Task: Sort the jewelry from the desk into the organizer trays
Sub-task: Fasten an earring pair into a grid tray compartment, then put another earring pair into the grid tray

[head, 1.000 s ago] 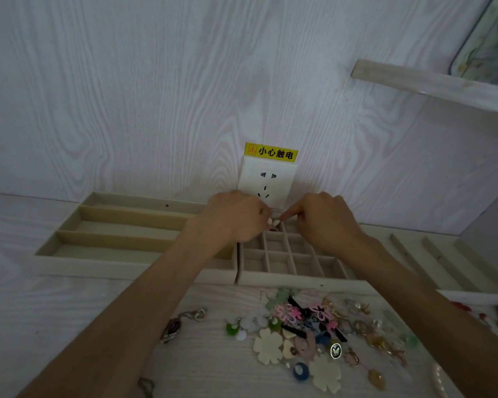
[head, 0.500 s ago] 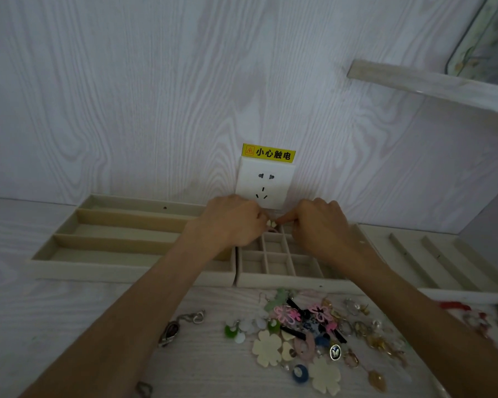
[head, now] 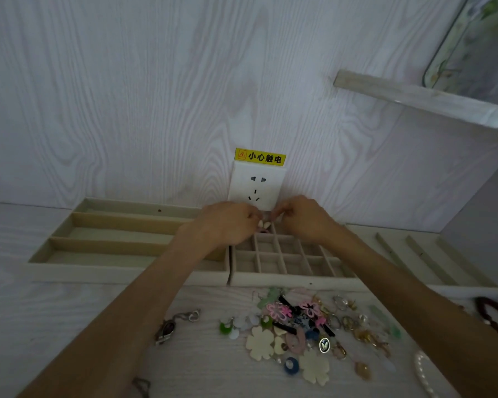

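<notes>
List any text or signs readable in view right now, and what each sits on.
"小心触电", black on a yellow sticker with a red warning triangle at its left end, stuck on the wall just above the white socket.
No other readable text; the oval charm bears only a small motif.

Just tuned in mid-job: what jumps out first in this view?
Both hands meet over the far edge of the grid tray, the left hand and right hand pinching a small pale piece between them. Nearer, a colourful jewelry pile lies on the desk; a yellow warning label tops the wall socket.

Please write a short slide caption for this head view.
Both hands hold small pale pieces over the grid tray.
</notes>
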The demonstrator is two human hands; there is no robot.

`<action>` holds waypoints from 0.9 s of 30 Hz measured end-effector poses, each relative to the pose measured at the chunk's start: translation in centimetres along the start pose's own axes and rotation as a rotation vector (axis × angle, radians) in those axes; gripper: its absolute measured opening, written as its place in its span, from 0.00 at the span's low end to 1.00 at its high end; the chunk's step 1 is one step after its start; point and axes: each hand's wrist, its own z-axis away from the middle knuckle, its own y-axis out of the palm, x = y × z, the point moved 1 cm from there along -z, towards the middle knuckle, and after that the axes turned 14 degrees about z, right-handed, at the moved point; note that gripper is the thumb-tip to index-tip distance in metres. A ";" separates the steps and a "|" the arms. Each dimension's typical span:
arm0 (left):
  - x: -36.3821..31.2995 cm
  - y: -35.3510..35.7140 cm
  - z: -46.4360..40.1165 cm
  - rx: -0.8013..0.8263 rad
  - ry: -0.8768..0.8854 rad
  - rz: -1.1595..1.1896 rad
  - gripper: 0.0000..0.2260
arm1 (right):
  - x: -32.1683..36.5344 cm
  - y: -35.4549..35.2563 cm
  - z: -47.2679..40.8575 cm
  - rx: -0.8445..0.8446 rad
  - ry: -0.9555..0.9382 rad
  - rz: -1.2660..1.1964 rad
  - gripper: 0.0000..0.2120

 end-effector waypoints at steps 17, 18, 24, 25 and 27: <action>-0.7 -0.3 12.8 0.025 0.138 0.156 0.05 | -0.6 0.1 13.3 0.062 -0.317 -0.147 0.10; -0.7 0.3 13.5 0.052 0.167 0.191 0.07 | -0.9 0.1 13.6 0.037 -0.301 -0.139 0.11; -1.8 3.5 15.0 0.060 0.305 0.028 0.16 | -3.3 1.4 15.9 0.119 -0.364 -0.173 0.12; -1.9 3.8 15.0 0.064 0.302 -0.013 0.17 | -3.5 1.8 16.5 0.129 -0.402 -0.148 0.15; -1.9 4.2 15.0 0.049 0.294 -0.046 0.17 | -3.7 2.3 17.6 0.126 -0.421 -0.111 0.21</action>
